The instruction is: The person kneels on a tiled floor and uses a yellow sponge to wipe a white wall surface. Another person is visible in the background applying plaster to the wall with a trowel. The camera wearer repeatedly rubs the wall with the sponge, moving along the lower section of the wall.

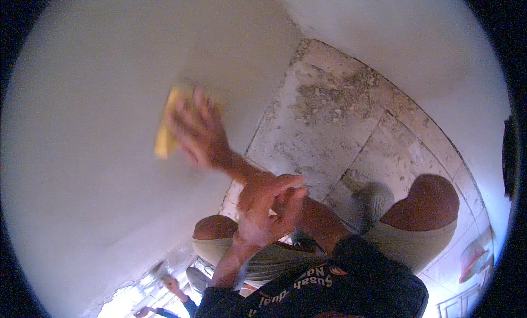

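My right arm reaches across to the left, and my right hand point(200, 131) presses flat over a yellow flat pad point(166, 132) against the pale wall point(110, 120). The hand and the pad are smeared by motion, so I cannot tell whether the pad is a sponge or a folded abrasive sheet. My left hand point(269, 213) hovers over my right forearm with its fingers loosely bent and a gap showing between them. Nothing shows in it; whether it touches the forearm is unclear.
Crumbled debris point(335, 95) and dust lie on the tiled floor point(351, 169) by the wall corner. My bent knees point(428, 200) flank my arms. Another person's hand point(171, 284) shows at lower left. A red-and-white item point(473, 262) lies at right.
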The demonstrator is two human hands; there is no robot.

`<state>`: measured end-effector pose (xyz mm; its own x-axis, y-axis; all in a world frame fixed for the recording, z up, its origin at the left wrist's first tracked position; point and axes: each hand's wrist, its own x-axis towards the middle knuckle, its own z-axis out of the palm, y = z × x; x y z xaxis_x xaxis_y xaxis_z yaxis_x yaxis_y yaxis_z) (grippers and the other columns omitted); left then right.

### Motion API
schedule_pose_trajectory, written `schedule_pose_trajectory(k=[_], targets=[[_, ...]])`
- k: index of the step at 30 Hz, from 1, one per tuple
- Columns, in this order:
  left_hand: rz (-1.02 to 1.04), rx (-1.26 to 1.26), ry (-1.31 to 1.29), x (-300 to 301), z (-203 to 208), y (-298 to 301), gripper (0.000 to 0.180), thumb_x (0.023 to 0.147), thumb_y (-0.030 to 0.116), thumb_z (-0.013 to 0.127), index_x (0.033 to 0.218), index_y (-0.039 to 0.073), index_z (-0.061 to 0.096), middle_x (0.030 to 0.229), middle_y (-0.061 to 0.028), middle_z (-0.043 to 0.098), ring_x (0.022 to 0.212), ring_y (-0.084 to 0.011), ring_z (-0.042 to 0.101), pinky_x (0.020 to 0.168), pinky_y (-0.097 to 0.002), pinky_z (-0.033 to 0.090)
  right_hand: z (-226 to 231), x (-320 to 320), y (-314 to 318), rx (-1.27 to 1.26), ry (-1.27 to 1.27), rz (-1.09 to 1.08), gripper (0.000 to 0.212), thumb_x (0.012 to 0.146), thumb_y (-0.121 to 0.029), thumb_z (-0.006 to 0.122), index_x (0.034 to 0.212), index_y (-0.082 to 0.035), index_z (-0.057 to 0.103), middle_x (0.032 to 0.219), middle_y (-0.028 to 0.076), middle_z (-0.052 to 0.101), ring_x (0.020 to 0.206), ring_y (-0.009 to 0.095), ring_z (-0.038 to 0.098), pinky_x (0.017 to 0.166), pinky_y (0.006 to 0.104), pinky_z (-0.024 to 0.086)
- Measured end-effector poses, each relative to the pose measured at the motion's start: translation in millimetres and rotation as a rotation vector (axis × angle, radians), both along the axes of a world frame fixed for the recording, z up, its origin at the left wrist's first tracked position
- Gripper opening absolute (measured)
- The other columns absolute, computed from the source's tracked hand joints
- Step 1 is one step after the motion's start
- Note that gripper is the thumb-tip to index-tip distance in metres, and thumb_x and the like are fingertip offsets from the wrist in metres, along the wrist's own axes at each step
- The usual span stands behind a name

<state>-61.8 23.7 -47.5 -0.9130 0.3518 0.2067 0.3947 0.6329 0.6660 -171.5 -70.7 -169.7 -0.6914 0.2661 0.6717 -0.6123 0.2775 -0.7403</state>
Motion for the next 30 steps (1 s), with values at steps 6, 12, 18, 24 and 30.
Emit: schedule_pose_trajectory(k=[6,12,18,24,30], targets=[[0.065,-0.060,-0.054,10.2,9.0,1.4,0.029,0.081,0.000,0.079,0.106,0.007,0.066,0.075,-0.0047,0.062,0.060,-0.0140,0.054,0.057,-0.0292,0.046,-99.2,-76.7,46.7,-0.594,-0.686,-0.340,0.056,0.101,-0.018,0.045,0.153,0.001,0.035,0.160,0.025,0.028,0.147,0.053,0.018,0.121,0.0586,0.013],[0.031,0.019,-0.021,1.7,1.2,2.8,0.031,0.080,0.003,0.081,0.108,0.008,0.069,0.080,-0.0058,0.065,0.058,-0.0167,0.053,0.055,-0.0300,0.044,-58.3,53.1,-30.1,-0.537,-0.600,-0.090,0.061,0.106,-0.025,0.035,0.157,0.005,0.020,0.166,0.026,0.013,0.154,0.043,0.008,0.123,0.0518,0.005],[0.069,0.001,-0.051,8.9,5.4,-3.4,0.030,0.081,0.001,0.080,0.108,0.007,0.068,0.081,-0.0051,0.066,0.058,-0.0145,0.053,0.055,-0.0294,0.044,-75.1,-45.2,33.2,-0.439,-0.455,-0.118,0.063,0.108,-0.030,0.032,0.157,0.008,0.018,0.165,0.028,0.012,0.154,0.043,0.008,0.125,0.0497,0.003],[0.039,-0.021,-0.028,5.3,4.1,-1.5,0.033,0.081,-0.001,0.079,0.111,0.006,0.066,0.081,-0.0053,0.065,0.059,-0.0128,0.052,0.055,-0.0285,0.044,-140.2,-13.6,10.9,-0.514,-0.900,-0.299,0.061,0.109,-0.029,0.034,0.156,0.007,0.019,0.163,0.028,0.020,0.152,0.043,0.016,0.124,0.0494,0.012],[0.030,-0.091,-0.049,1.4,5.6,5.4,0.034,0.080,-0.002,0.079,0.109,0.006,0.065,0.085,-0.0072,0.066,0.061,-0.0117,0.055,0.059,-0.0273,0.045,-87.9,-27.8,41.3,-0.638,-0.546,-0.281,0.054,0.109,-0.026,0.035,0.153,0.004,0.032,0.160,0.026,0.031,0.144,0.044,0.032,0.120,0.0512,0.021]])
